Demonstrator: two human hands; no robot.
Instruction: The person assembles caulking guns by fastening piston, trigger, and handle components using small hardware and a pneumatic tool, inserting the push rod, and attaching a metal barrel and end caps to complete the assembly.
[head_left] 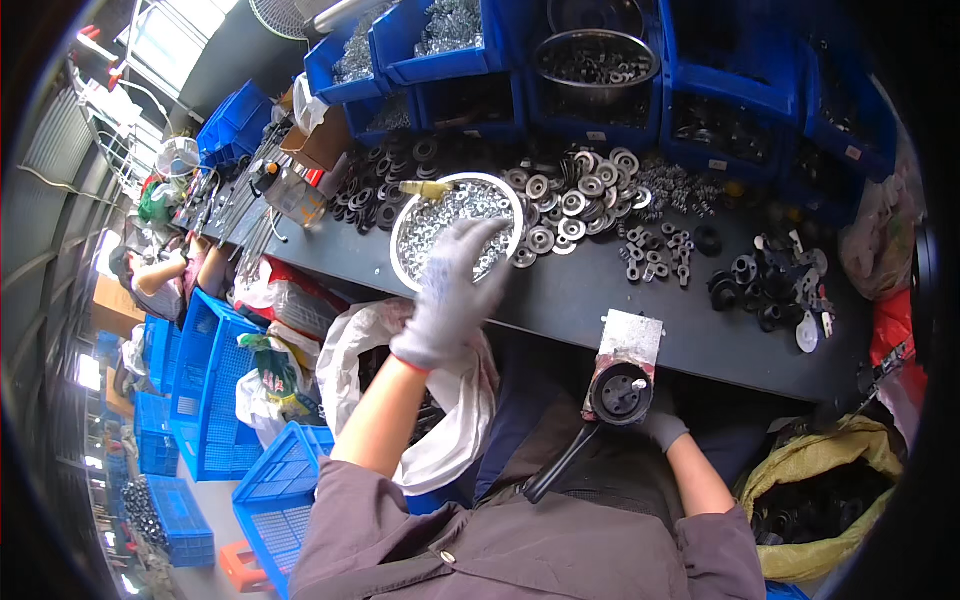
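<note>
My left hand (pixel 447 300), in a pale grey glove, reaches over a white round bowl (pixel 399 262) full of small shiny metal parts (pixel 425 228). Its thumb and fingers are apart, slightly blurred, and I see nothing between them. A yellowish piece (pixel 427 189) lies on the bowl's far rim. Before my body, at the table edge, is a metal device (pixel 630 340) with a round black part (pixel 621 393) and a black lever handle (pixel 562 463). My gloved right hand (pixel 664 427) is beside and partly behind that device; its fingers are hidden.
Metal washers (pixel 575 200), linked metal pieces (pixel 657 252) and black parts (pixel 770 285) lie in piles on the dark table (pixel 560 305). Blue bins (pixel 440 65) line the back. A white sack (pixel 465 400) and a yellow sack (pixel 800 480) flank me. A person (pixel 160 275) sits far left.
</note>
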